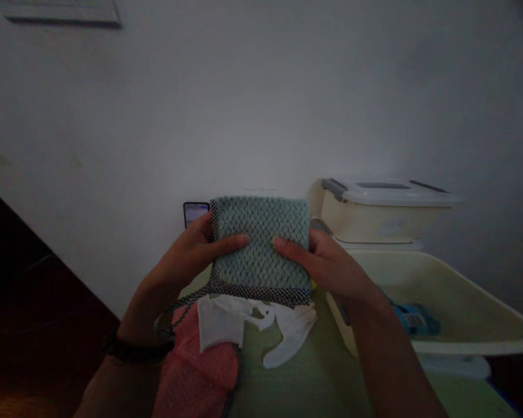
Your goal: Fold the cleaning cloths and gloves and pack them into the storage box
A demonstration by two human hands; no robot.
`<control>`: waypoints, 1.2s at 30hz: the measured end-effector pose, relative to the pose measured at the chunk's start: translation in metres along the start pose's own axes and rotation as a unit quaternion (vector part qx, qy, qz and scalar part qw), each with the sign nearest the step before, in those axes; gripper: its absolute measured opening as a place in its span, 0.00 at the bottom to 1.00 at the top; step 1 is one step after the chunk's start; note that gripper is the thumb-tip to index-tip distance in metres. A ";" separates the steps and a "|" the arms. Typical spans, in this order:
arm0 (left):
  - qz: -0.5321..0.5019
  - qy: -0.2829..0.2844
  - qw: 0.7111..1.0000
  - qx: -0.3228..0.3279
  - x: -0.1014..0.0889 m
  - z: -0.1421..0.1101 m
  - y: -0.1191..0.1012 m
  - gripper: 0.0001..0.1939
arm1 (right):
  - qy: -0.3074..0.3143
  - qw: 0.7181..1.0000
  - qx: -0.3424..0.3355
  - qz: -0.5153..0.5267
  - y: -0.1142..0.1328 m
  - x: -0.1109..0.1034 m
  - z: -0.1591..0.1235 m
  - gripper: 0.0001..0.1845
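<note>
I hold a folded teal waffle-textured cloth [261,244] with a dark checkered border up in front of me, above a green table [314,377]. My left hand [196,249] grips its left edge with the thumb laid across the front. My right hand [322,258] grips the right edge the same way. A dark band sits on my left wrist. Below the cloth lie a white cloth [226,319], a white glove-like piece [294,331] and a pink-orange cloth [196,371].
A cream plastic tub [462,342] stands at the right with a blue item [414,318] inside. Behind it sits a lidded cream storage box [383,212]. A phone [195,212] leans against the white wall. Dark floor lies at the left.
</note>
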State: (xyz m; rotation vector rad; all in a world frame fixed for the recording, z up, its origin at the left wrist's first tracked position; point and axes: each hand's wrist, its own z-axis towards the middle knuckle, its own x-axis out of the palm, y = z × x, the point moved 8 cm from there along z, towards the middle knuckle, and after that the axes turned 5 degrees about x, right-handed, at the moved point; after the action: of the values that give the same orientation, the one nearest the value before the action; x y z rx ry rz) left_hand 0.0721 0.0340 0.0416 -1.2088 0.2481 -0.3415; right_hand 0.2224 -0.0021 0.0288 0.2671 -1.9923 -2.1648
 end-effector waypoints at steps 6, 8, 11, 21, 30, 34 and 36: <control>-0.059 -0.012 0.998 -0.002 0.003 -0.001 -0.003 0.14 | 0.003 0.997 -0.046 0.067 0.008 0.004 0.000 0.10; -0.057 -0.009 0.998 -0.011 0.003 -0.001 -0.001 0.14 | 0.005 0.995 -0.054 0.088 0.009 0.005 0.001 0.10; -0.050 0.011 0.998 -0.032 0.003 0.000 0.006 0.18 | -0.009 0.995 -0.043 0.090 0.007 0.002 0.002 0.12; 0.091 0.033 0.989 -0.113 -0.023 -0.004 0.057 0.34 | -0.068 0.998 -0.004 0.016 -0.064 0.011 0.012 0.25; 0.497 0.101 0.861 0.020 -0.008 -0.048 0.136 0.23 | -0.134 0.887 -0.082 -0.435 -0.145 0.020 -0.022 0.30; 0.541 0.232 0.808 0.038 0.018 -0.063 0.147 0.25 | -0.078 0.842 -0.104 -0.524 -0.147 0.032 -0.026 0.29; 0.548 0.259 0.794 0.042 0.023 -0.067 0.148 0.27 | -0.058 0.836 -0.106 -0.535 -0.146 0.035 -0.027 0.31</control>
State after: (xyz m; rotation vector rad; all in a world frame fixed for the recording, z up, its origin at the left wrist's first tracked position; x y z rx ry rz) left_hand 0.0873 0.0137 -0.1206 -0.6854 1.3320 0.3578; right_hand 0.1933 -0.0254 -0.1196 1.5625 -1.8031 -3.0084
